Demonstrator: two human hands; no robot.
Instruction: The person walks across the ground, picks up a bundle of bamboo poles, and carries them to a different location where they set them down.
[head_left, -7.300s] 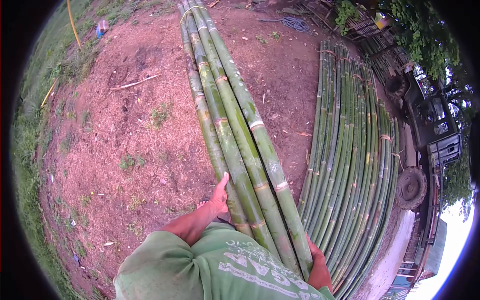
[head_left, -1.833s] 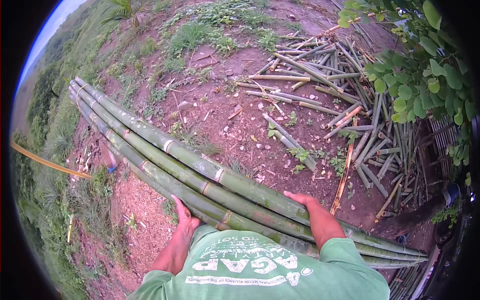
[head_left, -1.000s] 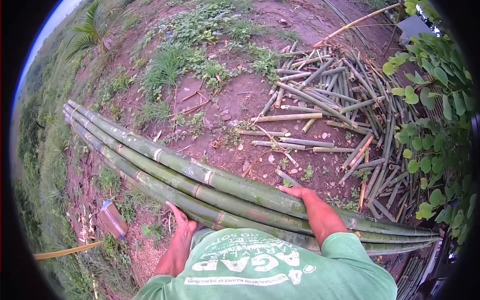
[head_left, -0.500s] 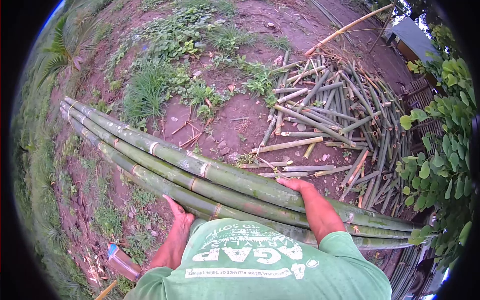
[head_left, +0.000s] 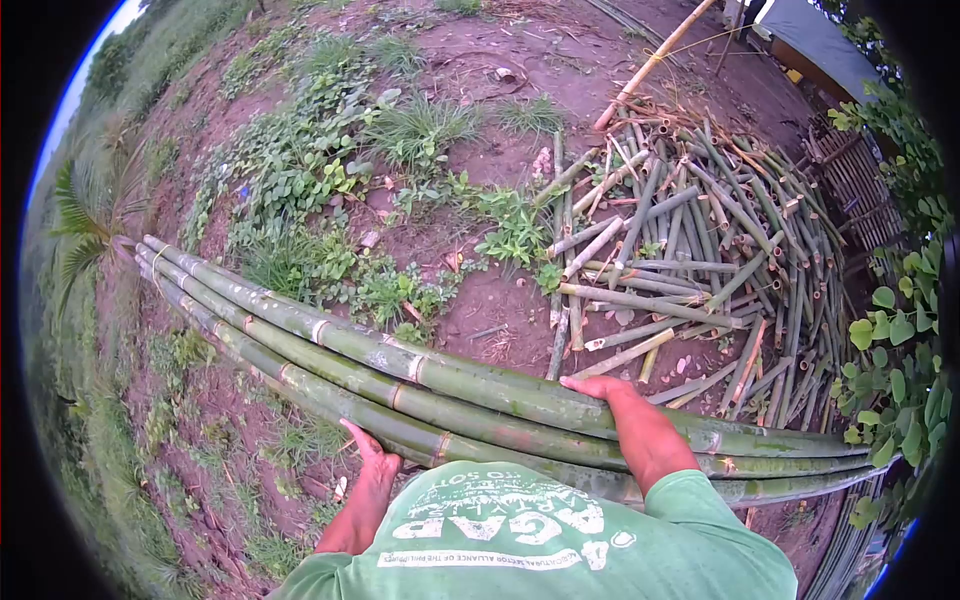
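Observation:
A bundle of long green bamboo poles runs across in front of my body, from the upper left to the lower right. Near the middle of its near side, my left hand supports the lowest pole, with the thumb showing and the other fingers hidden beneath. Farther right, my right hand reaches over the bundle and grips its far side; most of its fingers are out of sight. A tie circles the poles near their far left end. The bundle lies close against the green shirt.
A large heap of cut bamboo pieces lies beyond the bundle at the right. A slanting pole rises behind it. Leafy branches hang at the right edge, near the bundle's end. Low weeds grow at the upper left.
The view has shifted, so the heap and weeds sit differently in the frame. Both hands keep their places on the bundle, and the dark container at the lower left has left the view.

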